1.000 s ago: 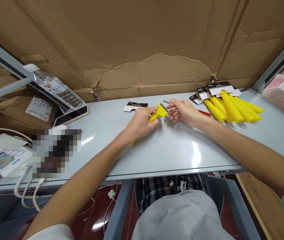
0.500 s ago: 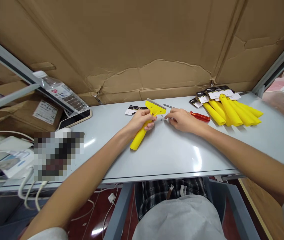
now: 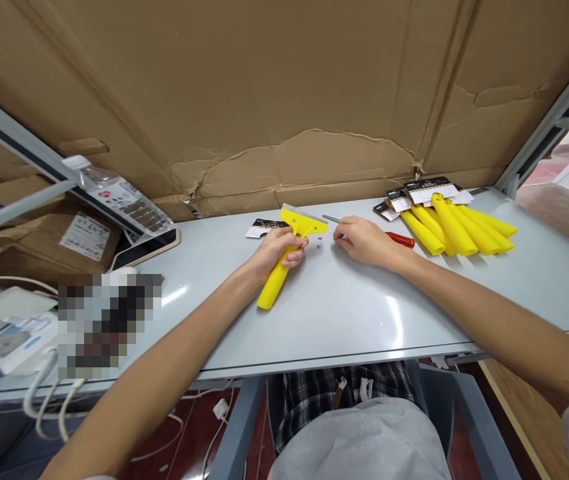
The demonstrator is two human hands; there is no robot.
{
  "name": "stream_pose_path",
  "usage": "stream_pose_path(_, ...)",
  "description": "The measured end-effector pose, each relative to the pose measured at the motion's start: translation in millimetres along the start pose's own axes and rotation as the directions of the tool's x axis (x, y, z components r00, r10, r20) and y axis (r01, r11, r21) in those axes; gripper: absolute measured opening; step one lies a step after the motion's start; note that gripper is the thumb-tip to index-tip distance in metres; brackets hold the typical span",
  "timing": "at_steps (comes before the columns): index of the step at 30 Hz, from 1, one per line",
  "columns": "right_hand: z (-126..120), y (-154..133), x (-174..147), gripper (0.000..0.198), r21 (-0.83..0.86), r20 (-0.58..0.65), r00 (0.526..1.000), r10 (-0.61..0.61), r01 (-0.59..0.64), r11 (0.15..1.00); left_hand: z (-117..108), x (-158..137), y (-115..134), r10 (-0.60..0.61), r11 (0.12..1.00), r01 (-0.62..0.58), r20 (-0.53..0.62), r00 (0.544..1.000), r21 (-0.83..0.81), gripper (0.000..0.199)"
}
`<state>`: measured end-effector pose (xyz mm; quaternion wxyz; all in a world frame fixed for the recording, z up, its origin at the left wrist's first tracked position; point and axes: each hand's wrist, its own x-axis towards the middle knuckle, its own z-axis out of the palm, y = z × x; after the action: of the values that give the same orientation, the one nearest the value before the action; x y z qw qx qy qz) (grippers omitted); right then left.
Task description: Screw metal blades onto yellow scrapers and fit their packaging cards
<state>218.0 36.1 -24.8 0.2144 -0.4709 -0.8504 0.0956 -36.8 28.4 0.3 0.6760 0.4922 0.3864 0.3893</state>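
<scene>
The right hand (image 3: 361, 241) (its grip unclear) hides part of the screwdriver (image 3: 401, 239).

Yellow scraper (image 3: 305, 224) in the left hand (image 3: 270, 253), tiny metal parts (image 3: 320, 238) and red-handled screwdriver (image 3: 401, 239) by the right hand (image 3: 363, 241).

Pretty bright tbh, white glare streaks on glossy desk (image 3: 314, 327), wide-lens stretch at edges, pixelated patch (image 3: 109, 323) at left.

Creased brown cardboard (image 3: 284, 73) filled the top of the frame, between slanting grey metal bars (image 3: 549, 121). Light glared off the pale tabletop (image 3: 334, 313). Below stood a blue-grey chair (image 3: 477, 400) on dark red floor (image 3: 191, 437), with wood-brown flooring (image 3: 529, 393) at lower right.
</scene>
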Motion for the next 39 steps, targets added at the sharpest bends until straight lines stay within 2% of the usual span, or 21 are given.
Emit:
stream_pose_path(5,-9.2,2.0,4.5,0.022,0.207,-0.205,0.979,-0.016,0.059,0.976,2.3,-0.8,0.2,-0.001,1.0,0.001,0.004,1.0,-0.001,0.033)
stream_pose_path(8,-11.0,-3.6,4.1,0.024,0.319,-0.273,0.962,-0.002,0.092,0.943,5.3,-2.0,-1.8,0.0,1.0,0.0,-0.006,1.0,0.002,0.032)
stream_pose_path(14,-5.7,-11.4,1.5,0.026,0.418,-0.284,0.958,-0.022,0.145,0.897,13.5,-7.0,-4.3,-0.007,1.0,0.007,0.008,1.0,0.023,0.029)
stream_pose_path(20,-3.8,-14.8,0.7,0.028,0.47,-0.265,0.964,0.013,0.118,0.875,17.3,-8.5,-3.9,-0.009,1.0,0.009,0.001,1.0,0.018,0.03)
stream_pose_path(39,-5.4,-25.8,-0.8,0.023,0.493,-0.239,0.969,0.057,0.071,0.867,21.0,-10.5,-3.4,-0.007,0.997,0.006,0.001,1.0,0.073,0.023)
